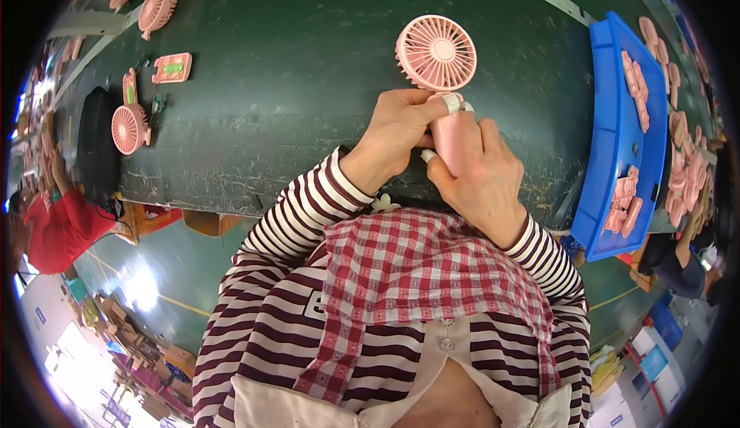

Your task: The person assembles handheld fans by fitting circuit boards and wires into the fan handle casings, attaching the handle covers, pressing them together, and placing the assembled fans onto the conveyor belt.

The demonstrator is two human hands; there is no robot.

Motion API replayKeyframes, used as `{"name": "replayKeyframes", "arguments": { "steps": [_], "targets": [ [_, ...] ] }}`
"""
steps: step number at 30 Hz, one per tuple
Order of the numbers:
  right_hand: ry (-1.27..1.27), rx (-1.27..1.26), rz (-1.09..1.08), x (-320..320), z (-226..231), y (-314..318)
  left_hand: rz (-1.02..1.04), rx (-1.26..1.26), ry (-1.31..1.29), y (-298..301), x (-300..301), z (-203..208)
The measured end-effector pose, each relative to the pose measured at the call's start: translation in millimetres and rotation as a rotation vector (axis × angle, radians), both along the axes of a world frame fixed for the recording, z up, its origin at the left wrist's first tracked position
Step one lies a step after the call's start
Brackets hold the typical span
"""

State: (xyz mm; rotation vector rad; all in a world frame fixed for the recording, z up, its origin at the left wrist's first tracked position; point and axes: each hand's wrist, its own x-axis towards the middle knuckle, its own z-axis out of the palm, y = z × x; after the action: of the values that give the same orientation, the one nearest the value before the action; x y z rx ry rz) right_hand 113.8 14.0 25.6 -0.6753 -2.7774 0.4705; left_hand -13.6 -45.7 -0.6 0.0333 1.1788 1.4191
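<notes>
Both my hands hold a pink handheld fan (437, 52) over the dark green workbench (293, 73). Its round grille faces up and points away from me, with the handle toward my body. My left hand (397, 129) grips the neck just under the grille, thumb pressed on top. My right hand (482, 170) wraps the handle (449, 141) from the right side. White coverings sit on several fingertips. The underside of the handle is hidden by my hands.
A blue bin (601, 135) with several pink casing parts (626, 197) stands at the right. At the left lie an opened pink fan (129, 129), a pink handle shell (172, 68) and another fan head (158, 10). A person in red (65, 227) sits at the far left.
</notes>
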Motion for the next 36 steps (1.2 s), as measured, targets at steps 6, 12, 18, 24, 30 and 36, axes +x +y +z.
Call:
{"name": "replayKeyframes", "arguments": {
  "steps": [6,12,18,24,30,36],
  "targets": [
    [-0.033,0.024,0.014,-0.1,-0.7,0.7,0.014,-0.035,0.026,1.1,0.4,0.0],
    [0.068,0.002,0.057,0.5,4.6,7.8,0.04,-0.024,-0.019,0.4,0.4,-3.0],
    [0.039,-0.747,-0.273,9.4,-8.5,26.4,0.141,0.153,0.004,-1.1,-2.6,1.6],
    [0.089,-1.198,-0.196,-2.3,0.3,29.9,0.093,0.279,-0.019,-2.0,-4.7,-4.6],
    [0.098,-1.244,-0.21,-1.7,-1.2,29.0,0.119,0.366,-0.012,-2.8,-3.4,-5.7],
    [0.089,-1.204,-0.224,-0.7,-3.4,26.0,0.109,0.377,-0.017,-4.4,-0.6,-9.6]
  ]
}}
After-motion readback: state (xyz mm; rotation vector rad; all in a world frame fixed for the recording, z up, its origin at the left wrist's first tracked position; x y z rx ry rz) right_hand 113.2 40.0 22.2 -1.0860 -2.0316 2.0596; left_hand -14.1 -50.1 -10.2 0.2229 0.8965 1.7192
